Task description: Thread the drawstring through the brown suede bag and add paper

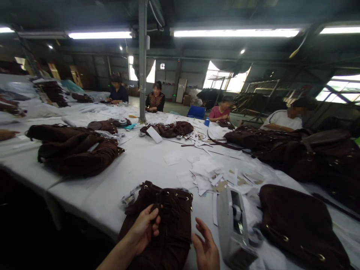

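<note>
A dark brown drawstring bag point(176, 232) with gold eyelets along its top edge lies on the white table in front of me. My left hand point(147, 227) is over the bag's left part, thumb and fingers pinched on a small dark brown piece of it; whether that is a cord end or a flap I cannot tell. Just off the bag's right side is my right hand point(206, 243), fingers apart and holding nothing. A grey tape dispenser point(225, 217) stands to the right of that hand.
Another brown bag point(298, 225) lies right of the dispenser. Paper scraps point(206, 170) are strewn beyond it. Brown bags are heaped at left point(75, 150) and at far right point(317, 153). A metal post point(142, 60) rises from the table. Several people sit across it.
</note>
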A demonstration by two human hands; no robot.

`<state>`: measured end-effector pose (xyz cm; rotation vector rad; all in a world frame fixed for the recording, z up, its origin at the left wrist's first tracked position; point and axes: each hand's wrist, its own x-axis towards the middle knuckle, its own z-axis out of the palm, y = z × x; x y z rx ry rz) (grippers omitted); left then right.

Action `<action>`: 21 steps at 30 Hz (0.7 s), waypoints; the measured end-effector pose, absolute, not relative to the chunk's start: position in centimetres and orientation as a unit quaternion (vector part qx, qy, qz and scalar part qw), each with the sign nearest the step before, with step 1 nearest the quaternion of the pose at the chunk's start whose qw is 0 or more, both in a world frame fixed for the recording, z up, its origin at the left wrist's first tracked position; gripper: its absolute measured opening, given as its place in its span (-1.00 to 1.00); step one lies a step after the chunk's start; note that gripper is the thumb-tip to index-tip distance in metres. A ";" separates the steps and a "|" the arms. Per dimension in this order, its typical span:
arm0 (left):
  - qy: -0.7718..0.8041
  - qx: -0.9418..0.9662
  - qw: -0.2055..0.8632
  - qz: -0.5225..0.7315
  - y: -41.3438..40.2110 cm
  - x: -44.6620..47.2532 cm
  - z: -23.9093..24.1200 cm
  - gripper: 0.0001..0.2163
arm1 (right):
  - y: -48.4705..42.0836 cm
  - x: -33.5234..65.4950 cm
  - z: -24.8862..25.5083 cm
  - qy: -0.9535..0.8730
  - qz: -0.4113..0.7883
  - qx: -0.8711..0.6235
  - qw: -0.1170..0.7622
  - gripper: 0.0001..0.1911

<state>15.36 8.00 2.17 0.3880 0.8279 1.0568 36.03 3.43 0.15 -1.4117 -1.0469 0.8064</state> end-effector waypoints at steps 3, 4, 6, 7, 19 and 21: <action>0.352 0.181 0.761 0.515 8.0 15.0 2.3 -0.73 | 4.5 35.7 2.8 -0.462 0.300 -0.618 0.562 -0.56; 0.350 0.183 0.753 0.526 7.8 15.0 2.2 -0.75 | 4.9 35.1 3.6 -0.484 0.294 -0.611 0.553 -0.59; 0.365 0.197 0.732 0.541 7.4 15.2 2.0 -0.77 | 5.7 33.6 5.1 -0.542 0.262 -0.590 0.538 -0.65; 0.377 0.210 0.721 0.543 7.2 15.4 1.8 -0.77 | 6.2 32.8 5.6 -0.575 0.235 -0.579 0.529 -0.66; 0.493 0.458 0.577 0.463 8.2 13.8 2.7 -0.73 | 13.8 33.8 4.1 -0.746 0.105 -0.558 0.350 -0.63; 0.501 0.523 0.558 0.405 8.6 12.9 3.8 -0.70 | 14.4 34.0 4.7 -0.759 0.111 -0.552 0.325 -0.68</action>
